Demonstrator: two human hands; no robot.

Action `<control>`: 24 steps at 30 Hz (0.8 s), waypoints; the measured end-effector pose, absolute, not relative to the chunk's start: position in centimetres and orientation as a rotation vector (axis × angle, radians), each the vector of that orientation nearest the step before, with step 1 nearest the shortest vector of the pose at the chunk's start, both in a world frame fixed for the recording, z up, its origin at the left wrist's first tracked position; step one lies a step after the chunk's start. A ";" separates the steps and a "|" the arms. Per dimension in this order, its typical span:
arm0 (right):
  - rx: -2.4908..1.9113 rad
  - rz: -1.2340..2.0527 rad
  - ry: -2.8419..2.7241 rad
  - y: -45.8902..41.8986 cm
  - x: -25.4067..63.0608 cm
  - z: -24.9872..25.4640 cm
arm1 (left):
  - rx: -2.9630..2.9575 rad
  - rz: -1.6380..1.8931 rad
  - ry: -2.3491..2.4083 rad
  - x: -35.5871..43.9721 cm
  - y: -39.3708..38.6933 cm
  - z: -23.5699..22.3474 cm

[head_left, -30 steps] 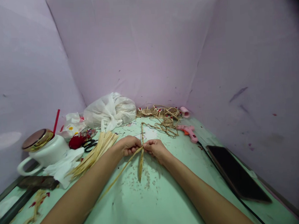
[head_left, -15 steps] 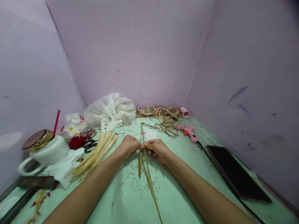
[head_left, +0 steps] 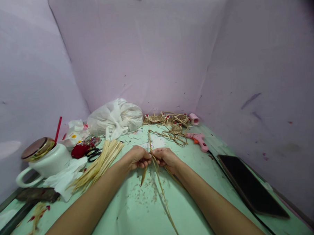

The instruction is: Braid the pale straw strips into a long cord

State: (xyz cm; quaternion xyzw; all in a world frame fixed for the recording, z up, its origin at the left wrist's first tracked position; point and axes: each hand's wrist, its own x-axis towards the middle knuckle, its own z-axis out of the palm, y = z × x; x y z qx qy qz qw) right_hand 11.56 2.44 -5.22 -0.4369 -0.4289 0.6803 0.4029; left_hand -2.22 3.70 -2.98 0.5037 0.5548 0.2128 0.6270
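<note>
My left hand (head_left: 137, 157) and my right hand (head_left: 166, 157) meet at the middle of the green table (head_left: 140, 215), both pinched on thin tan straw strips (head_left: 160, 186). A plaited length of the straw (head_left: 149, 138) runs away from my fingers toward the back. One short strip (head_left: 143, 176) hangs down from my left fingers, and a long strip trails toward me between my forearms. Small straw crumbs lie on the table under my hands.
A bundle of straw strips (head_left: 99, 164), black scissors (head_left: 94, 154), a white jug with a gold lid (head_left: 43, 159) and a white plastic bag (head_left: 116, 117) lie at left. Straw pieces (head_left: 170, 122) and a pink glue gun (head_left: 199, 140) sit behind. A dark tablet (head_left: 250, 186) lies right.
The long strip swung from my left side to the right, now trailing toward me between my arms. Both hands shifted slightly nearer me and kept their pinch.
</note>
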 end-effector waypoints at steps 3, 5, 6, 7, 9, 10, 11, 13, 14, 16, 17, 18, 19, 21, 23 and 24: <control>-1.140 1.704 -1.105 2.4 11.7 -5.3 | 1.203 0.476 1.280 -2.4 3.7 -3.0; -1.120 1.709 -1.154 2.4 11.7 -5.4 | 1.244 0.447 1.303 -2.5 3.7 -3.0; -1.107 1.700 -1.186 2.4 11.7 -5.5 | 1.256 0.426 1.319 -2.6 3.8 -3.0; -1.099 1.683 -1.215 2.4 11.7 -5.6 | 1.260 0.409 1.337 -2.6 3.8 -3.0; -1.093 1.647 -1.256 2.3 11.6 -5.7 | 1.248 0.394 1.368 -2.7 3.9 -3.0; -1.096 1.628 -1.269 2.3 11.6 -5.7 | 1.240 0.391 1.379 -2.7 3.9 -3.0; -1.104 1.606 -1.280 2.3 11.6 -5.7 | 1.231 0.389 1.384 -2.8 4.0 -3.0; -1.127 1.563 -1.310 2.4 11.6 -5.7 | 1.213 0.383 1.366 -2.8 4.1 -3.1; -1.138 1.541 -1.331 2.5 11.6 -5.7 | 1.209 0.380 1.345 -2.9 4.1 -3.1; -1.158 1.499 -1.370 2.6 11.7 -5.7 | 1.223 0.394 1.309 -3.0 4.1 -3.1; -1.170 1.483 -1.381 2.6 11.7 -5.7 | 1.243 0.406 1.309 -3.0 4.0 -3.1; -1.180 1.469 -1.388 2.6 11.7 -5.8 | 1.268 0.417 1.322 -3.0 3.9 -3.0; -1.191 1.459 -1.392 2.5 11.6 -5.8 | 1.296 0.423 1.336 -3.0 3.8 -2.8; -1.202 1.457 -1.379 2.5 11.5 -5.8 | 1.353 0.412 1.358 -3.0 3.6 -2.4; -1.204 1.475 -1.353 2.4 11.5 -5.8 | 1.387 0.381 1.367 -2.8 3.3 -2.0; -1.205 1.485 -1.335 2.4 11.5 -5.8 | 1.394 0.368 1.376 -2.8 3.3 -1.8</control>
